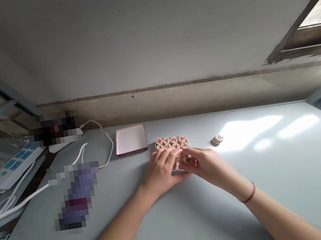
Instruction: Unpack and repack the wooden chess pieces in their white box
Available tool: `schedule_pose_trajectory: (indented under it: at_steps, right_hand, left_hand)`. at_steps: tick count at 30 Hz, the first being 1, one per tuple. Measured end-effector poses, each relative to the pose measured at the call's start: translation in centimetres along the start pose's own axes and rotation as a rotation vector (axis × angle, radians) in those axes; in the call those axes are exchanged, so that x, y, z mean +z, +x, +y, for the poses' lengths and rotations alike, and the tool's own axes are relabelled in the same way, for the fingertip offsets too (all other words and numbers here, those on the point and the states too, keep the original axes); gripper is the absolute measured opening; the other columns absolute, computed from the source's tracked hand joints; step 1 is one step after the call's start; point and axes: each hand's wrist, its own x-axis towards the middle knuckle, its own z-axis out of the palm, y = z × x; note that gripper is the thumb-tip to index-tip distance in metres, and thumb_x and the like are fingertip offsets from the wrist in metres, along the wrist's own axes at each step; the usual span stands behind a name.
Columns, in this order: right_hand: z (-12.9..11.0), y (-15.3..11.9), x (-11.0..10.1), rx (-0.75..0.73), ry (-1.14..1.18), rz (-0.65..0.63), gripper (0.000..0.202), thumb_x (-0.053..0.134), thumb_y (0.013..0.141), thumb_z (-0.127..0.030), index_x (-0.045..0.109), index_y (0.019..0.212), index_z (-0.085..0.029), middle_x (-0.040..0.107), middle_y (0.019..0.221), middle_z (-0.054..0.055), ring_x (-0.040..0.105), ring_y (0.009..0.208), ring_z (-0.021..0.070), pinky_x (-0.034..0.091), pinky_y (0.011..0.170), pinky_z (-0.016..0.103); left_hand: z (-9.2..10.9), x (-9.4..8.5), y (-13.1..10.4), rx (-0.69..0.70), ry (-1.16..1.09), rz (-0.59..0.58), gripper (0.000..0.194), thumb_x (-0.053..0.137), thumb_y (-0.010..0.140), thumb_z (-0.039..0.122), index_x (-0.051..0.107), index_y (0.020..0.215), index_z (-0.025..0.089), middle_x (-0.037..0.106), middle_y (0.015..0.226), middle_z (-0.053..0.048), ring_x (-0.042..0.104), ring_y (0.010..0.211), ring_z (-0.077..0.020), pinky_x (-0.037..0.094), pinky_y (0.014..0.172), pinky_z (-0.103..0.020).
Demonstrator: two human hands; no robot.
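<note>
While my left hand bends over the near left part of the box, I cannot tell whether its fingers are clamped on anything. My right hand is at the box's near right corner, thumb and fingers pinched together on a black-marked piece. The box sits on the table in front of me, rows of red-marked pieces showing along its far side. To the right, well apart, stands a small stack of pieces. Left of the box lies a shallow lid, open side up.
</note>
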Motion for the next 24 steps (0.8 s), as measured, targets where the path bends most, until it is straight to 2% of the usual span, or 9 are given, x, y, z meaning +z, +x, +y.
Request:
schedule_pose_trajectory:
  at_steps: [4,9,13,16,18,21,24]
  right_hand:
    - [0.1,-0.1,-0.1,-0.041,-0.022,-0.046,0.006,0.058,0.083,-0.019,0.06,0.078,-0.022,0.063,0.073,-0.001,0.054,0.055,0.0094,0.042,0.051,0.022]
    - [0.3,-0.1,-0.9,-0.095,0.055,-0.099,0.011,0.054,0.087,-0.02,0.062,0.093,-0.024,0.063,0.095,0.002,0.059,0.064,0.0092,0.048,0.058,0.023]
    - [1.0,0.0,-2.3,-0.095,0.081,-0.063,0.013,0.052,0.087,-0.02,0.061,0.095,-0.024,0.06,0.103,0.004,0.06,0.072,0.0109,0.051,0.065,0.026]
    - [1.5,-0.1,-3.0,-0.116,0.059,-0.042,0.016,0.051,0.086,-0.019,0.061,0.098,-0.024,0.059,0.105,0.006,0.06,0.075,0.0121,0.052,0.068,0.028]
    - [1.5,-0.2,-3.0,-0.135,0.043,-0.092,0.022,0.048,0.085,-0.014,0.06,0.1,-0.025,0.058,0.106,0.006,0.061,0.077,0.0124,0.052,0.069,0.028]
    - [1.1,-0.3,-2.6,-0.132,0.016,-0.185,0.028,0.048,0.083,-0.009,0.059,0.103,-0.025,0.06,0.102,0.004,0.061,0.072,0.0112,0.052,0.066,0.027]
    - [0.6,-0.2,-1.8,-0.116,-0.054,-0.177,0.018,0.053,0.084,-0.013,0.058,0.098,-0.022,0.062,0.087,0.002,0.059,0.065,0.012,0.049,0.061,0.028]
  left_hand:
    - [-0.3,0.0,0.0,0.006,0.003,0.008,0.051,0.067,0.075,0.051,0.056,0.114,0.021,0.063,0.114,-0.008,0.053,0.111,-0.0267,0.043,0.096,-0.043]
    - [-0.6,-0.3,0.0,0.007,0.012,-0.02,0.045,0.069,0.073,0.053,0.06,0.103,0.02,0.062,0.114,-0.009,0.051,0.113,-0.0278,0.042,0.097,-0.044]
    - [-0.6,-0.6,0.0,0.026,0.032,-0.089,0.039,0.068,0.075,0.051,0.064,0.102,0.022,0.058,0.119,-0.008,0.045,0.118,-0.0281,0.038,0.101,-0.044]
    - [-0.6,-0.8,0.0,0.057,0.066,-0.153,0.039,0.066,0.077,0.051,0.065,0.108,0.028,0.053,0.128,-0.006,0.041,0.121,-0.0292,0.036,0.101,-0.046]
    - [-0.6,-0.9,0.0,0.084,0.096,-0.196,0.036,0.064,0.078,0.053,0.066,0.107,0.031,0.049,0.132,-0.005,0.039,0.123,-0.0305,0.035,0.101,-0.048]
    - [-0.9,-1.3,0.1,0.103,0.117,-0.213,0.038,0.063,0.079,0.053,0.066,0.106,0.027,0.05,0.131,-0.007,0.04,0.123,-0.031,0.035,0.1,-0.047]
    - [-1.3,-1.7,0.3,0.072,0.104,-0.168,0.044,0.066,0.076,0.052,0.063,0.109,0.023,0.053,0.128,-0.01,0.042,0.12,-0.0295,0.036,0.098,-0.044]
